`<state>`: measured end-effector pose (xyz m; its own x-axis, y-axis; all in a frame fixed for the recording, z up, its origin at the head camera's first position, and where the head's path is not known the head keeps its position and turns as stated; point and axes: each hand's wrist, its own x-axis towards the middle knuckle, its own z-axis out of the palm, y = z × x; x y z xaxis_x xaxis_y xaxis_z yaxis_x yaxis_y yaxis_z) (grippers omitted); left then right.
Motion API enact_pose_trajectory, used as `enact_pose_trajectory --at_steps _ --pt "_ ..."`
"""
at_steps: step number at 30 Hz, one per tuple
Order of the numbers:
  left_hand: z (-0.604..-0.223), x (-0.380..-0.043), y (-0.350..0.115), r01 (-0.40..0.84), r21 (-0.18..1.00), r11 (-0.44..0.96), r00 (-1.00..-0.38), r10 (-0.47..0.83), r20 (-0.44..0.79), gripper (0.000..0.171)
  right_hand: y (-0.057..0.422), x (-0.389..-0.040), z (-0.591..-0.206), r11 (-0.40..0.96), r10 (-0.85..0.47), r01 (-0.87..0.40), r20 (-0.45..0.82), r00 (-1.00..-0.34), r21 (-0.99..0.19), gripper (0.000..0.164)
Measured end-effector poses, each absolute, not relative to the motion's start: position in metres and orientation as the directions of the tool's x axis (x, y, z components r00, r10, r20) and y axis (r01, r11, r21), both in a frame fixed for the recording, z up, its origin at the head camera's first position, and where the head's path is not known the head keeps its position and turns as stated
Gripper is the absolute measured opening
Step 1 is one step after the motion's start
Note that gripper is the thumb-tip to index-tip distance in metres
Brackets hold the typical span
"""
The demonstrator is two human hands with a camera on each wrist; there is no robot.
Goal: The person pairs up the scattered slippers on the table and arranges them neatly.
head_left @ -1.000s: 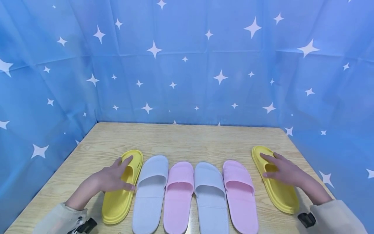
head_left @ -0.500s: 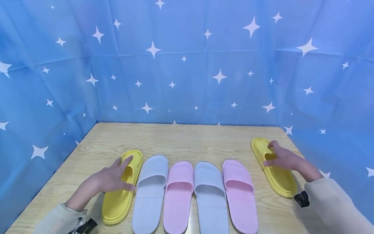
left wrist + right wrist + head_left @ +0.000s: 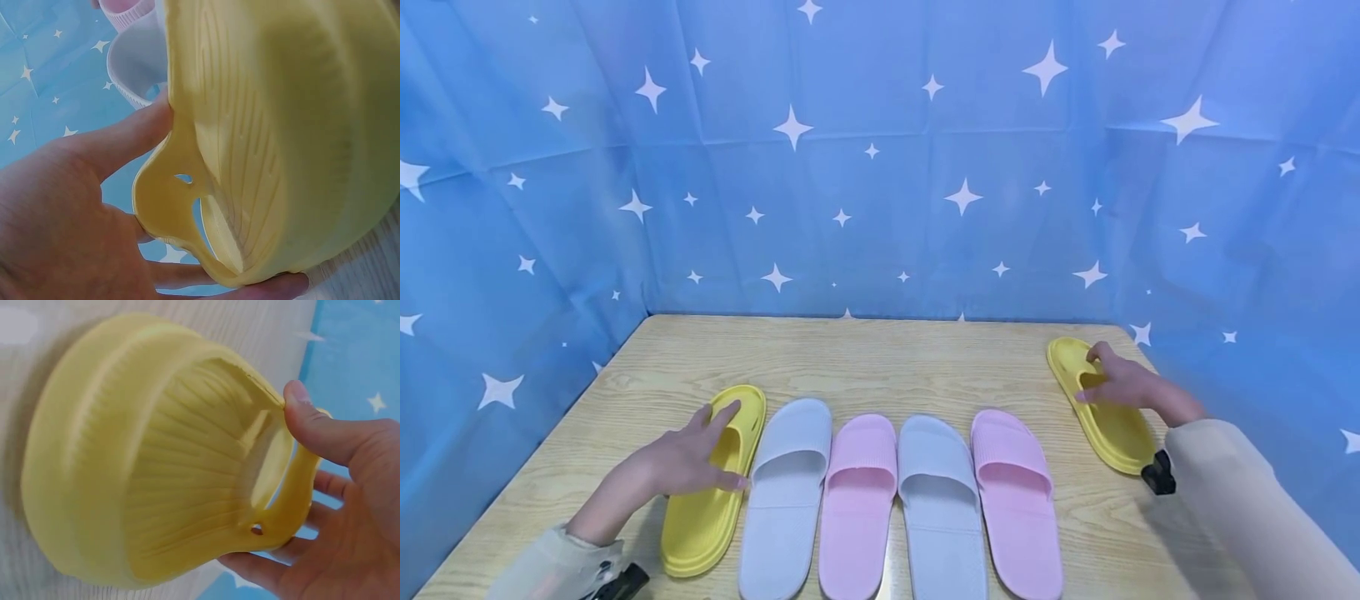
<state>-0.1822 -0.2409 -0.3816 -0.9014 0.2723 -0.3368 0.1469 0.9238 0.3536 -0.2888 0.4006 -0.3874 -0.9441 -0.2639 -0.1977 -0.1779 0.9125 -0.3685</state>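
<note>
A: The right yellow slipper [image 3: 1122, 446] had moved farther from the person, towards the far right corner of the surface [image 3: 880, 362], and the right hand [image 3: 1120, 387] had gone with it; the left yellow slipper [image 3: 694, 537] and the left hand [image 3: 685, 458] had not visibly shifted

B: How did the fingers stand on each?

A: On the right they were clamped on the strap [image 3: 287, 531], thumb at one edge and the others bent round the opposite one; on the left they lay spread and fairly straight across the front; how hard that hand pressed, I could not tell

B: And the weight?

A: Light, I judged; they looked like moulded foam, soft enough to give under a squeeze yet stiff enough in the sole to keep their shape; nothing about them seemed fragile

B: Slippery, perhaps?

A: The smooth strap might have let a loose fingertip skid; the grooved footbed [image 3: 187, 481] probably offered more bite

B: So where was the best hold?

A: Over the strap, I thought, from both edges; a hold at the heel alone would likely have let the toe swing; the right one lay well apart from the nearest pink slipper [image 3: 1022, 542], with room all round, while the left one lay just beside a grey slipper [image 3: 782, 542], so its thumb side was tighter
</note>
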Motion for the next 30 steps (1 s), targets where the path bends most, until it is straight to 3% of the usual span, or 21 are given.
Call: enact_pose_trajectory --at_steps 17,30 --pt "-0.381 -0.182 -0.241 0.137 0.355 0.925 -0.901 0.265 -0.342 0.121 0.406 -0.312 -0.400 0.931 -0.156 -0.123 -0.072 -0.985 -0.343 0.075" --pt "-0.382 -0.181 -0.240 0.135 0.361 0.923 -0.902 0.266 -0.342 0.121 0.406 -0.316 -0.401 0.949 -0.009 0.016 -0.077 -0.997 -0.316 0.079"
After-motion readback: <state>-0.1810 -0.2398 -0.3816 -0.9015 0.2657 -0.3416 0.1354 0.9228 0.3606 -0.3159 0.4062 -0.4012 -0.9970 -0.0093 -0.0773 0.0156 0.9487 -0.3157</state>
